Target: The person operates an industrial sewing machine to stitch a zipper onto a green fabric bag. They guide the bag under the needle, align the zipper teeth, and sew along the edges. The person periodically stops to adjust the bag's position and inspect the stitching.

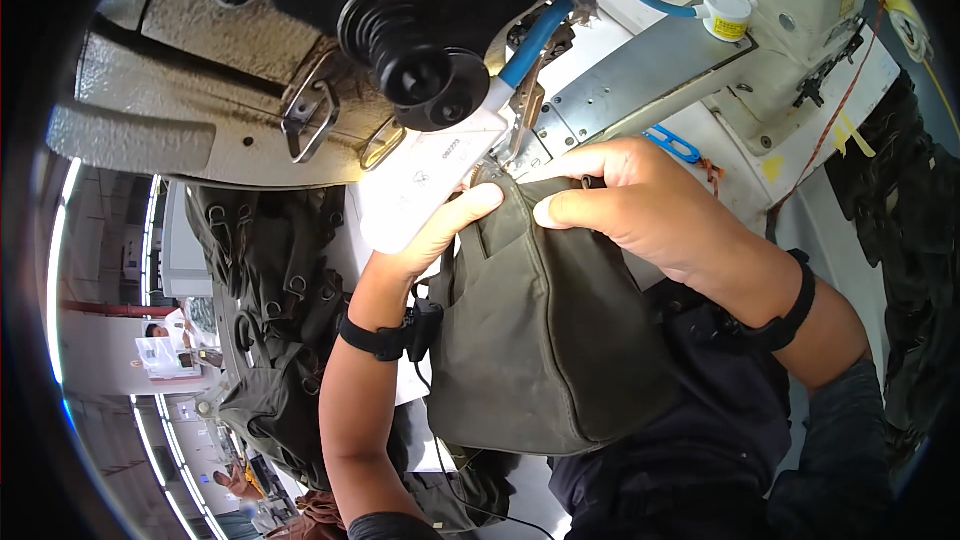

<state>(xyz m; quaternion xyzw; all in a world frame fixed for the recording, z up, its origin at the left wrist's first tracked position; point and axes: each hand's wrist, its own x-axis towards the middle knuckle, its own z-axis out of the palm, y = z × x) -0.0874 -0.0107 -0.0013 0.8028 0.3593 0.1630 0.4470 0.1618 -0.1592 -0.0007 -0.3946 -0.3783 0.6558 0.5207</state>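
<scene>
A dark olive fabric bag [510,340] hangs from the sewing machine's bed [600,100] toward my lap, a raised seam running down it. Its upper end lies close to the presser foot [508,155]. My left hand [445,230] grips the left side of that end, thumb on top and the other fingers hidden behind a white plate. On the other side of the seam, my right hand [640,202] pinches the fabric between thumb and fingers. The white plate [430,165] partly covers the needle area.
Overhead, the machine head [300,50] carries a blue hose [540,40]. A small blue tool [672,144] lies right of the bed. Dark olive pieces with metal rings [275,300] are heaped at left; more dark fabric [900,240] hangs at right. People work in the far left background.
</scene>
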